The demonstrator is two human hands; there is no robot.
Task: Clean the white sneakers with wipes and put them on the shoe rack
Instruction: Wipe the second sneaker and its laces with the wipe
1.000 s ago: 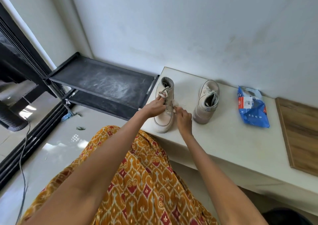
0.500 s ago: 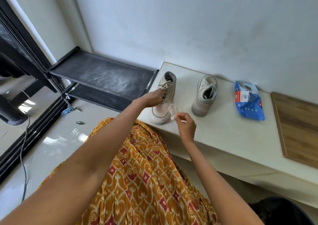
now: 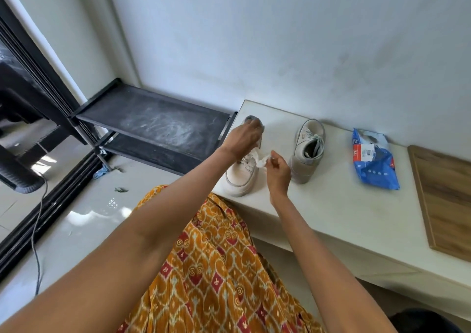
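Two white sneakers stand on the white bench (image 3: 331, 213). My left hand (image 3: 244, 139) grips the collar of the left sneaker (image 3: 240, 177), whose toe points toward me. My right hand (image 3: 277, 172) pinches a crumpled white wipe (image 3: 262, 160) against that sneaker's right side, by the laces. The right sneaker (image 3: 307, 151) stands apart, untouched. A blue pack of wipes (image 3: 374, 164) lies further right on the bench. The black shoe rack (image 3: 153, 126) stands to the left of the bench, with a dusty top shelf.
A wooden board (image 3: 448, 197) lies at the bench's right end. A wall runs behind bench and rack. Left of the rack are a black sliding-door frame (image 3: 46, 205) and a grey cable (image 3: 38, 230) on the glossy floor. My patterned orange skirt fills the foreground.
My left hand slid from the laces up to the sneaker's collar. My right hand drew the wipe back along the shoe's side. The camera view shifted slightly.
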